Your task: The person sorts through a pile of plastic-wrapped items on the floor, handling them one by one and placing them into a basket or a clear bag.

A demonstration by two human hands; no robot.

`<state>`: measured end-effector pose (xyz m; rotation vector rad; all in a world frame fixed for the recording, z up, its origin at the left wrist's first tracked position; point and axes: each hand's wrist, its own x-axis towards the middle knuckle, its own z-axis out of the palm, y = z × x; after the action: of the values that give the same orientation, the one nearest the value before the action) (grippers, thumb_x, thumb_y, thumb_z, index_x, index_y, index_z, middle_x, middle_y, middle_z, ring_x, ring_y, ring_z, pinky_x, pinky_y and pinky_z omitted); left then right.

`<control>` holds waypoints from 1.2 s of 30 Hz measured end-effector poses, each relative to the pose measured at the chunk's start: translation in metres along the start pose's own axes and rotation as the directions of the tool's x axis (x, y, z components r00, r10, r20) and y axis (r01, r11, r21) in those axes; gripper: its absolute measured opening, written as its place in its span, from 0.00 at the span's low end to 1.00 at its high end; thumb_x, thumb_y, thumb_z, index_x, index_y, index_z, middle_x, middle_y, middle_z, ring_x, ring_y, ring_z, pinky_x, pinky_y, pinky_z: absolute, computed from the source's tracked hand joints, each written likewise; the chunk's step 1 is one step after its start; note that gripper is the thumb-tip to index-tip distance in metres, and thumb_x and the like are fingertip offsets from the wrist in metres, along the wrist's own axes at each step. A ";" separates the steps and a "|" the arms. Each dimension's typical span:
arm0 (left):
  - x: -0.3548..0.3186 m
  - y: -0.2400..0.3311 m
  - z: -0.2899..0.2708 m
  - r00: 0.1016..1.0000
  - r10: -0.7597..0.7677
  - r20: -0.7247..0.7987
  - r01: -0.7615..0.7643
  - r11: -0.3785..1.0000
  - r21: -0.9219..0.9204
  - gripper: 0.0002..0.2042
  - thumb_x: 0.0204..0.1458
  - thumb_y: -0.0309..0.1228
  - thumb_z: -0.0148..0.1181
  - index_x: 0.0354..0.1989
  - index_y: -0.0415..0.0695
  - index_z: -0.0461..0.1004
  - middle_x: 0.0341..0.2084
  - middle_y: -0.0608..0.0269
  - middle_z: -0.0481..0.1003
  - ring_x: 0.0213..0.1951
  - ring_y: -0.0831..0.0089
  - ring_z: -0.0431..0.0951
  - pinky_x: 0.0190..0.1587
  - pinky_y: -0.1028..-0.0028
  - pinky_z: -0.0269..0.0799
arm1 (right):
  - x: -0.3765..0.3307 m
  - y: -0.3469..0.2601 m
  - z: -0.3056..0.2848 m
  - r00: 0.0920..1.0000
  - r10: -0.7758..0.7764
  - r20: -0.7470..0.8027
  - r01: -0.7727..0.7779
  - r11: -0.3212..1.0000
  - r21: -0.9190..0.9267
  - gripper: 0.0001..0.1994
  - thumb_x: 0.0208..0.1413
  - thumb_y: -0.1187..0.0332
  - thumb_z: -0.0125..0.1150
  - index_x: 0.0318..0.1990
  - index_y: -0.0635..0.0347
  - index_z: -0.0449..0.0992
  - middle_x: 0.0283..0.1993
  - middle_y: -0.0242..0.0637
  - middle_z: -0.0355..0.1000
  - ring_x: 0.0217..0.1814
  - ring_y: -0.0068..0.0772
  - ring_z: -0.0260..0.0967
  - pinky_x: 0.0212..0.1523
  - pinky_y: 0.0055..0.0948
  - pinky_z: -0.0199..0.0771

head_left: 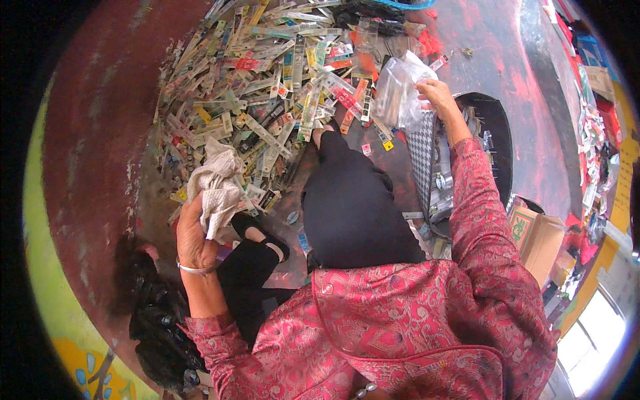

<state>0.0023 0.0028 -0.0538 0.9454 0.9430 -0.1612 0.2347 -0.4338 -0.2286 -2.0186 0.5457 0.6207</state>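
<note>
Hands: left hand (193, 237) grips white cloth (215, 187); right hand (437, 93) holds clear plastic bag (398, 93).

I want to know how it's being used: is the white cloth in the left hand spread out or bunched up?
Bunched up. The white cloth sits crumpled in folds in the left hand.

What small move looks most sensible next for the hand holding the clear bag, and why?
Probably the right hand should bring the clear plastic bag nearer the heap of small packaged strips on the floor. The bag is held up by its edge just beside the heap, while the left hand is occupied gripping a crumpled white cloth, so it cannot help hold the bag open.
</note>
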 end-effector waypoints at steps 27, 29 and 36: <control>0.061 0.071 -0.018 0.819 0.485 0.306 -0.524 0.850 0.057 0.16 0.53 0.30 0.47 0.49 0.37 0.63 0.42 0.56 0.70 0.44 0.70 0.71 0.46 0.72 0.67 | -0.114 -0.260 0.239 0.383 -0.606 0.697 -0.459 0.530 0.713 0.13 0.52 0.65 0.50 0.43 0.63 0.67 0.42 0.44 0.69 0.44 0.45 0.67 0.49 0.45 0.66; 0.073 0.051 -0.069 0.873 0.470 0.131 -0.470 0.882 -0.034 0.14 0.51 0.30 0.48 0.45 0.37 0.65 0.39 0.56 0.71 0.41 0.70 0.72 0.45 0.73 0.68 | -0.083 -0.253 0.231 0.485 -0.562 0.670 -0.431 0.513 0.743 0.12 0.53 0.63 0.49 0.40 0.62 0.69 0.38 0.41 0.70 0.40 0.39 0.68 0.44 0.40 0.69; 0.131 -0.137 -0.265 0.995 0.012 -0.098 -0.055 0.890 -0.452 0.09 0.46 0.26 0.53 0.37 0.38 0.70 0.29 0.61 0.73 0.28 0.73 0.73 0.33 0.78 0.71 | -0.063 -0.197 0.239 0.315 -0.479 0.820 -0.229 0.800 0.555 0.20 0.57 0.58 0.41 0.51 0.63 0.61 0.43 0.42 0.68 0.35 0.28 0.69 0.33 0.20 0.72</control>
<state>-0.1502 0.1537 -0.2994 0.5357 0.9929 0.1337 0.2534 -0.1243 -0.1691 -0.7606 -0.2016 1.2230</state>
